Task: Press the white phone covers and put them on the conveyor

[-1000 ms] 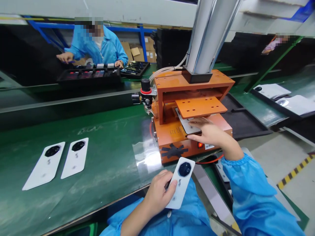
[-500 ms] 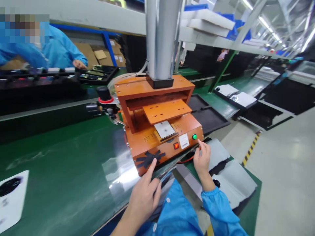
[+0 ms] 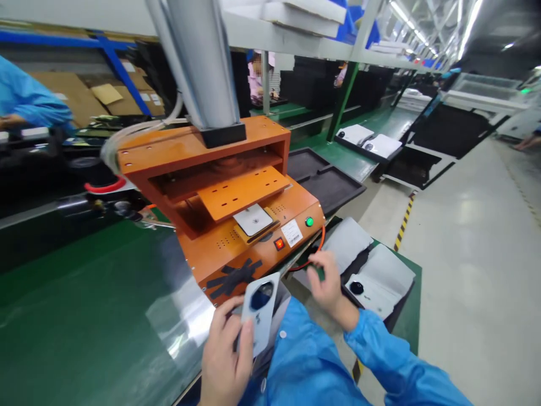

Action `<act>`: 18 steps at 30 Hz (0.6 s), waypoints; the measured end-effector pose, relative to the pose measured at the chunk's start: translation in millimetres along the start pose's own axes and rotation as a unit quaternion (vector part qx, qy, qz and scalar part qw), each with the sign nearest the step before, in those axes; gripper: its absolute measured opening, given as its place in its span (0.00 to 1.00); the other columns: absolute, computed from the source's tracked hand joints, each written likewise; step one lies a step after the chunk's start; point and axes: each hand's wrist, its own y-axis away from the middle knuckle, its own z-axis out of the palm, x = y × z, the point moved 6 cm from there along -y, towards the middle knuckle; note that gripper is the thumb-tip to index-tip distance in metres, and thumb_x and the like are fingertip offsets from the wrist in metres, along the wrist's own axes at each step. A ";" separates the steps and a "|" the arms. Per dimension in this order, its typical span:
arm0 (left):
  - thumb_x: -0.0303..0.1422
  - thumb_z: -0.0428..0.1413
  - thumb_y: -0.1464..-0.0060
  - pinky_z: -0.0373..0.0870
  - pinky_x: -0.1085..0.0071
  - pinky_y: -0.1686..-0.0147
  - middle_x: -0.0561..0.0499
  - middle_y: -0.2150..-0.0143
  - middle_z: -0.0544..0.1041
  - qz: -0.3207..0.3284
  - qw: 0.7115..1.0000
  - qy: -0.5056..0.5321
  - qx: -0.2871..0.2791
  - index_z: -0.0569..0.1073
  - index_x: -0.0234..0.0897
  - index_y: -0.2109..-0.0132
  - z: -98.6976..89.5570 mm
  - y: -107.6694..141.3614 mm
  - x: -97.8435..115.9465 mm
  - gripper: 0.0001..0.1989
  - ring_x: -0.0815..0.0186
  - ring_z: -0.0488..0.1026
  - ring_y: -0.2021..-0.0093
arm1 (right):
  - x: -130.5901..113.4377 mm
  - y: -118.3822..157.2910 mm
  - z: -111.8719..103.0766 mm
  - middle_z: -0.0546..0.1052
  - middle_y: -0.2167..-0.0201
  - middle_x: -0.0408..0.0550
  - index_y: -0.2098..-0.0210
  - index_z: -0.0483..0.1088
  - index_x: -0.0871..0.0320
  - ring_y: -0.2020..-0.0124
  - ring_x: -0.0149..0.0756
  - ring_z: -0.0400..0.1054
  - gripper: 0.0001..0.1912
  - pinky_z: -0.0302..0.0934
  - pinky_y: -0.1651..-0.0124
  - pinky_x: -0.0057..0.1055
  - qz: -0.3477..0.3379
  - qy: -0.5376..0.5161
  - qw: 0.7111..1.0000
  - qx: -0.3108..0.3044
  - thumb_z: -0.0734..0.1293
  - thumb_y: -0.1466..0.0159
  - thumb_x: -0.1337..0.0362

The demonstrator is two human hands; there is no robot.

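Note:
My left hand (image 3: 228, 349) is closed on a white phone back cover (image 3: 261, 316) with a large round dark camera area, held upright in front of the orange press (image 3: 253, 256). My right hand (image 3: 327, 282) holds nothing; its fingers are apart and curved, just below the press's front right corner. Under the raised orange plate (image 3: 245, 192) of the press, a white panel (image 3: 253, 219) lies in a holder. On the press front are a lit green button (image 3: 309, 221), a lit red switch (image 3: 279, 243) and crossed black tape (image 3: 234, 277).
Right of my right hand, white phone covers and grey sheets (image 3: 386, 276) lie on a green surface. Behind the press is a black tray (image 3: 325, 177). A metal cylinder (image 3: 203, 67) rises above it. A blue sleeve (image 3: 38, 93) of another person shows at the left.
My left hand has left the press front and now holds a white phone cover. My right hand has drawn back from beside the green button. The view has shifted right.

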 end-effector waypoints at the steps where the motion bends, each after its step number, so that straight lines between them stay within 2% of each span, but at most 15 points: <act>1: 0.29 0.50 0.33 0.75 0.63 0.53 0.43 0.48 0.76 -0.012 0.999 0.029 0.015 0.74 0.40 0.59 -0.8 4.5 0.7 0.08 0.57 0.76 0.49 | -20.9 19.7 3.3 0.74 0.58 0.51 0.45 0.68 0.52 0.57 0.44 0.72 0.17 0.72 0.55 0.41 0.001 -0.056 0.997 -0.049 0.62 0.33 0.61; 3: 0.29 0.50 0.33 0.76 0.65 0.57 0.46 0.55 0.76 -0.034 0.996 0.076 0.010 0.75 0.41 0.54 7.1 13.4 3.8 0.09 0.59 0.76 0.55 | -56.4 58.3 16.1 0.76 0.58 0.48 0.42 0.64 0.50 0.61 0.42 0.74 0.21 0.74 0.59 0.38 0.047 -0.159 0.974 -0.155 0.64 0.34 0.56; 4: 0.29 0.50 0.33 0.77 0.66 0.59 0.46 0.55 0.76 -0.032 0.995 0.095 -0.014 0.76 0.41 0.53 15.1 17.0 7.2 0.10 0.60 0.76 0.56 | -68.1 73.7 21.4 0.78 0.58 0.45 0.41 0.63 0.48 0.63 0.41 0.75 0.23 0.75 0.62 0.36 0.074 -0.186 0.962 -0.185 0.65 0.35 0.56; 6: 0.30 0.51 0.34 0.78 0.67 0.58 0.46 0.53 0.76 -0.006 0.992 0.104 -0.072 0.77 0.42 0.53 31.4 22.6 14.6 0.10 0.60 0.77 0.54 | -71.1 91.4 24.5 0.79 0.60 0.42 0.40 0.61 0.45 0.66 0.39 0.76 0.23 0.74 0.66 0.33 0.122 -0.190 0.955 -0.193 0.65 0.34 0.60; 7: 0.31 0.52 0.34 0.79 0.65 0.56 0.45 0.50 0.76 0.010 0.991 0.095 -0.094 0.78 0.42 0.51 36.9 24.5 16.4 0.11 0.59 0.78 0.52 | -60.6 94.4 21.2 0.80 0.59 0.42 0.39 0.60 0.44 0.65 0.38 0.77 0.22 0.74 0.66 0.32 0.144 -0.170 0.958 -0.179 0.63 0.32 0.63; 9: 0.33 0.54 0.35 0.79 0.61 0.51 0.42 0.44 0.74 0.025 0.991 0.066 -0.113 0.76 0.43 0.44 38.1 27.3 12.0 0.15 0.56 0.77 0.47 | -19.1 93.0 2.4 0.80 0.58 0.45 0.39 0.60 0.49 0.63 0.38 0.77 0.19 0.74 0.63 0.32 0.176 -0.085 0.971 -0.136 0.59 0.28 0.65; 11: 0.34 0.55 0.35 0.78 0.57 0.48 0.42 0.41 0.73 0.025 0.995 0.040 -0.093 0.73 0.44 0.39 25.0 29.6 -0.4 0.19 0.54 0.76 0.45 | 37.6 88.4 -34.2 0.80 0.60 0.48 0.46 0.65 0.54 0.65 0.37 0.76 0.12 0.72 0.62 0.32 0.181 0.064 0.978 -0.079 0.59 0.26 0.61; 12: 0.33 0.55 0.36 0.77 0.56 0.47 0.42 0.42 0.74 0.025 0.997 0.028 -0.072 0.73 0.45 0.39 14.2 31.3 -7.8 0.19 0.54 0.76 0.45 | 64.9 87.0 -57.4 0.80 0.63 0.48 0.51 0.68 0.54 0.66 0.38 0.76 0.11 0.72 0.63 0.31 0.166 0.159 0.972 -0.049 0.59 0.26 0.57; 15: 0.30 0.57 0.38 0.74 0.55 0.46 0.44 0.47 0.77 0.027 0.999 -0.025 0.022 0.76 0.45 0.45 -24.8 40.0 -28.9 0.15 0.55 0.77 0.50 | 136.2 96.1 -122.5 0.79 0.67 0.52 0.59 0.70 0.57 0.67 0.42 0.74 0.17 0.69 0.66 0.35 0.163 0.246 0.955 -0.003 0.59 0.28 0.50; 17: 0.29 0.58 0.39 0.73 0.56 0.48 0.45 0.51 0.78 0.015 0.995 -0.063 0.079 0.78 0.44 0.49 -46.5 48.6 -42.0 0.12 0.56 0.77 0.54 | 164.4 109.2 -154.0 0.78 0.70 0.51 0.62 0.71 0.57 0.71 0.43 0.72 0.20 0.67 0.70 0.35 0.161 0.282 0.946 0.002 0.60 0.30 0.48; 18: 0.28 0.59 0.40 0.73 0.56 0.48 0.45 0.53 0.79 0.005 0.992 -0.081 0.100 0.78 0.43 0.50 -54.5 52.9 -48.1 0.12 0.56 0.77 0.56 | 173.2 116.3 -163.3 0.77 0.71 0.50 0.63 0.72 0.57 0.73 0.43 0.71 0.20 0.66 0.71 0.35 0.160 0.294 0.942 -0.006 0.61 0.32 0.46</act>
